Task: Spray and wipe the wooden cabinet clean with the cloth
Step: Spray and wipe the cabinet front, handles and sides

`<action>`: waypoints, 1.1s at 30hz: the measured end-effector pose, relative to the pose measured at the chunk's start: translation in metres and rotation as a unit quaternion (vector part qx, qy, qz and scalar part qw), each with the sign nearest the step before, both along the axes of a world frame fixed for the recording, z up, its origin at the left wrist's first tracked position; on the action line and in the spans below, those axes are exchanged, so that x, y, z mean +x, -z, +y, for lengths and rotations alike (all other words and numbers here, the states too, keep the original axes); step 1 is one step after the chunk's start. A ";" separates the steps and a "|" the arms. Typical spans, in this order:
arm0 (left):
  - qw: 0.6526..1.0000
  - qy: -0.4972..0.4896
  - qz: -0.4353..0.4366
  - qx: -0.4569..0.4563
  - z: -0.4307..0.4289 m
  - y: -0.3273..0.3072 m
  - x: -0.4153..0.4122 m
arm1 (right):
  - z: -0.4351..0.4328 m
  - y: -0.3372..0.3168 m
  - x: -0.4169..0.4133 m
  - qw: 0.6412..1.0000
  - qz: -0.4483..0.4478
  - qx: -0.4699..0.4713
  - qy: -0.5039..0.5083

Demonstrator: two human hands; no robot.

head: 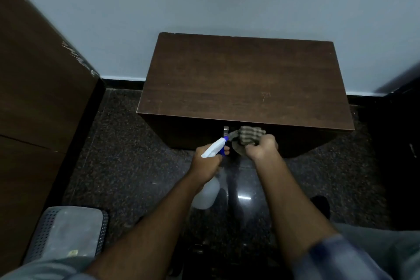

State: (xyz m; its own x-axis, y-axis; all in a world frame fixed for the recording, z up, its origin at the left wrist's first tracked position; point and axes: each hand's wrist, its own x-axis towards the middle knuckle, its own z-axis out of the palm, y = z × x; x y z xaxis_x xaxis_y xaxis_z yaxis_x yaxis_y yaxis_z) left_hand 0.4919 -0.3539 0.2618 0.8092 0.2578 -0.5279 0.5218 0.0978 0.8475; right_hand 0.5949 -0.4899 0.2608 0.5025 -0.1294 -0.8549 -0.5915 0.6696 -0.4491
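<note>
A dark brown wooden cabinet (241,79) stands against the pale wall, its bare top facing me. My left hand (205,161) grips a white spray bottle (212,150) with a blue nozzle, pointed up and to the right at the cabinet's front. The bottle's translucent body (204,193) hangs below my wrist. My right hand (262,146) holds a bunched striped cloth (248,137) against the cabinet's front face, just under the top edge. A small metal handle (226,130) shows beside the cloth.
A tall brown wooden panel (41,102) rises on the left. A grey perforated basket (68,234) sits on the dark speckled floor at lower left. Dark furniture (402,143) stands at the right. My shoe (321,206) rests on the floor.
</note>
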 end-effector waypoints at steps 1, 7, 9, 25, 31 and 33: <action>1.000 -0.009 -0.004 -0.004 0.001 0.000 -0.003 | 0.002 0.000 0.000 1.000 0.002 -0.005 -0.014; 0.998 -0.063 0.015 -0.024 0.018 -0.004 -0.018 | -0.005 -0.028 -0.021 0.990 -0.100 0.039 -0.093; 0.996 -0.082 0.007 -0.026 0.024 -0.006 -0.022 | -0.027 -0.049 -0.037 0.977 -0.146 0.155 -0.031; 0.994 -0.069 -0.072 0.032 0.071 -0.108 0.015 | -0.096 -0.060 0.055 0.401 -0.270 -0.734 -0.477; 0.993 -0.067 -0.086 0.043 0.085 -0.108 0.026 | -0.077 -0.030 0.063 0.398 -0.194 -0.751 -0.490; 0.992 -0.079 -0.082 0.051 0.094 -0.109 0.030 | -0.046 -0.033 0.068 0.454 -0.159 -0.747 -0.458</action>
